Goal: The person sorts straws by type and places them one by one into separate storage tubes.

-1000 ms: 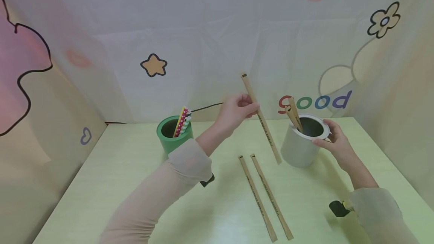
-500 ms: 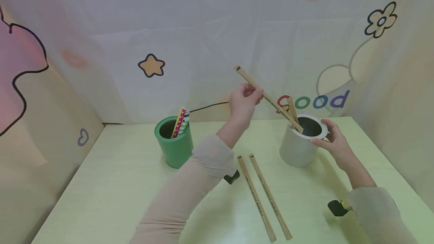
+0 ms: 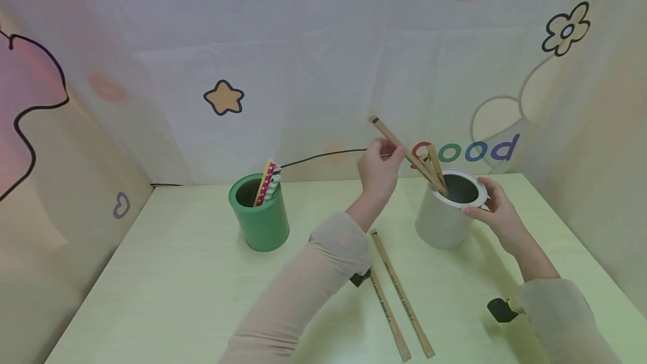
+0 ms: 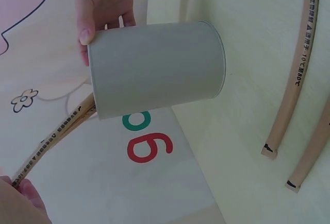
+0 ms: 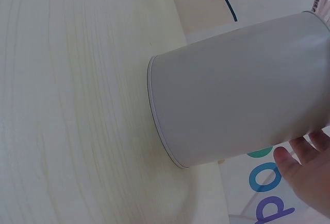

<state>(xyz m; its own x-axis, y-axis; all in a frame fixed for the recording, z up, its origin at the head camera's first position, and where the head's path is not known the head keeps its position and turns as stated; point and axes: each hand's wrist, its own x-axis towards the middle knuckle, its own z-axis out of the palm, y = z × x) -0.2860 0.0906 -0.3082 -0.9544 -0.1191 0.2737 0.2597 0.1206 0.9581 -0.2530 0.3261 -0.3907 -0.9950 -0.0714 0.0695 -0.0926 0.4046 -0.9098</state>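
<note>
My left hand (image 3: 378,172) pinches a paper-wrapped straw (image 3: 386,131), which slants down to the right with its lower end in the mouth of a grey canister (image 3: 442,223). Printed lettering runs along this straw (image 4: 51,139) in the left wrist view. Other wrapped straws (image 3: 436,163) lean inside the canister at its left rim. On the canister's right side, my right hand (image 3: 500,215) grips the rim, thumb in front; its fingers also show against the wall in the right wrist view. Two more wrapped straws (image 3: 402,291) lie side by side on the table, one partly behind my left sleeve.
A green canister (image 3: 264,226) stands to the left, holding red-dotted and green-striped sticks (image 3: 268,184). The pale table (image 3: 167,274) ends at a printed cloth backdrop (image 3: 303,83) behind. Dark wrist-camera parts (image 3: 501,310) jut out below the sleeves.
My left hand has moved right with the straw, tilting it and bringing its lower end into the grey canister's mouth, then lowering slightly. The right hand keeps its hold on the rim.
</note>
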